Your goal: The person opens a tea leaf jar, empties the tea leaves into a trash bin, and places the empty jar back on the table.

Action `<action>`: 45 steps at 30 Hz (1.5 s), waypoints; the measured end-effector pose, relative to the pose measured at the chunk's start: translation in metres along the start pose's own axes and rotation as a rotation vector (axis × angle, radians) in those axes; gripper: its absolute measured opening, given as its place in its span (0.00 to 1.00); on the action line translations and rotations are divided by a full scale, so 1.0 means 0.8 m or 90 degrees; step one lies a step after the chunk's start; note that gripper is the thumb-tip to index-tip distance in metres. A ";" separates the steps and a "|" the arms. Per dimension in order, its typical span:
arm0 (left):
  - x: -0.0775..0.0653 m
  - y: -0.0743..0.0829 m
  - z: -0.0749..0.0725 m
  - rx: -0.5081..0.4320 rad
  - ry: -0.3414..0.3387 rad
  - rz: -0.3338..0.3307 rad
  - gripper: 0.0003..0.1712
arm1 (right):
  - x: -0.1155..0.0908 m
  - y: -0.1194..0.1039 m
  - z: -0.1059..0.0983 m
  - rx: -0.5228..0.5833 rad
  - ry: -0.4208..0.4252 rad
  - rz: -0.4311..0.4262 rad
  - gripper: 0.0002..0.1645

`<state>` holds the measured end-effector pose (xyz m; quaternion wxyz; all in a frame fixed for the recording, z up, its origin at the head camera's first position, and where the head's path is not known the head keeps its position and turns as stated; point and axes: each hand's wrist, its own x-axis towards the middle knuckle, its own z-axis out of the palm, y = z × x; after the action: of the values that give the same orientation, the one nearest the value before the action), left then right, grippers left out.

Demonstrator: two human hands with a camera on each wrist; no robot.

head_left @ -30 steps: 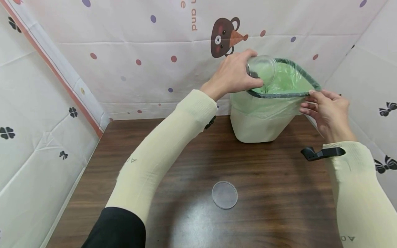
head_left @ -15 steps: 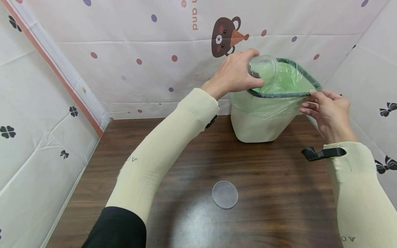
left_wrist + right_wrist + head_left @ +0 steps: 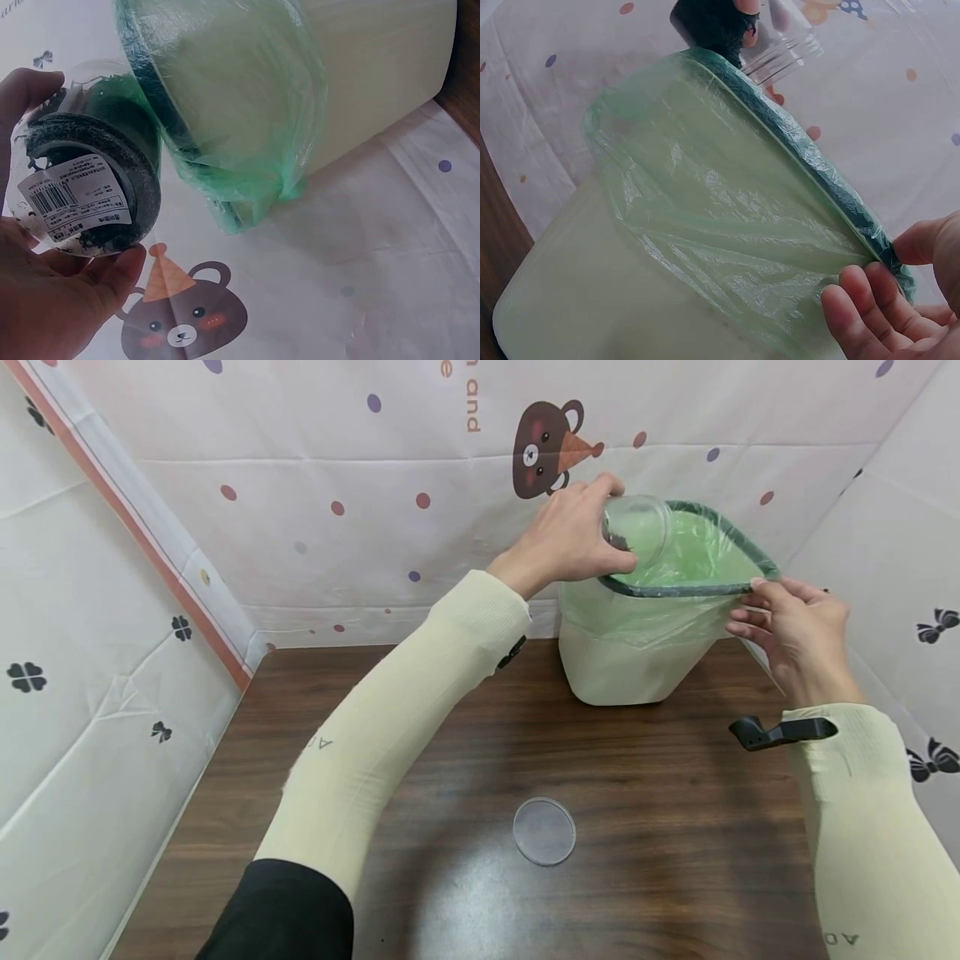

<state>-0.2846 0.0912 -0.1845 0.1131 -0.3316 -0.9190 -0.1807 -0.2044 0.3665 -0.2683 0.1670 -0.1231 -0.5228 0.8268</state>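
Observation:
My left hand (image 3: 566, 539) grips a clear plastic jar (image 3: 647, 522), tipped on its side over the mouth of a cream trash bin (image 3: 630, 668). Black, sticky-looking stuff (image 3: 705, 26) clings inside the jar's base end, best seen in both wrist views. A white barcode label (image 3: 75, 199) covers the jar's bottom. Over the bin's dark green rim (image 3: 690, 591) is folded a thin green trash bag (image 3: 648, 622). With thumb and fingers, my right hand (image 3: 802, 631) pinches the rim and bag at the right corner. The bin's inner bottom is hidden.
A round clear lid (image 3: 543, 832) lies flat on the brown wooden table (image 3: 450, 735), in front of the bin. A printed cloth wall (image 3: 360, 543) with a bear picture stands close behind the bin, and a white patterned one (image 3: 892, 527) rises at the right.

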 end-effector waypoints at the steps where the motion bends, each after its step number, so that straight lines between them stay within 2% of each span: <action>1: 0.000 0.000 0.000 -0.001 0.000 0.002 0.44 | 0.000 0.000 0.000 0.001 -0.001 -0.001 0.25; 14: 0.003 0.003 -0.001 0.022 0.007 0.027 0.42 | 0.002 0.000 -0.001 0.020 -0.005 0.001 0.25; 21: 0.005 0.006 -0.001 0.025 0.006 0.024 0.42 | 0.003 0.001 0.000 -0.008 0.001 -0.003 0.32; 35: 0.010 0.008 -0.003 0.023 0.005 0.023 0.44 | 0.004 0.001 -0.001 -0.001 0.006 -0.007 0.30; 45: 0.010 0.010 -0.001 0.032 0.013 0.030 0.42 | 0.002 0.001 -0.001 -0.017 0.012 -0.004 0.36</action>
<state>-0.2854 0.1014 -0.1787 0.1351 -0.3480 -0.9141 -0.1584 -0.2057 0.3674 -0.2694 0.1730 -0.1310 -0.5326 0.8181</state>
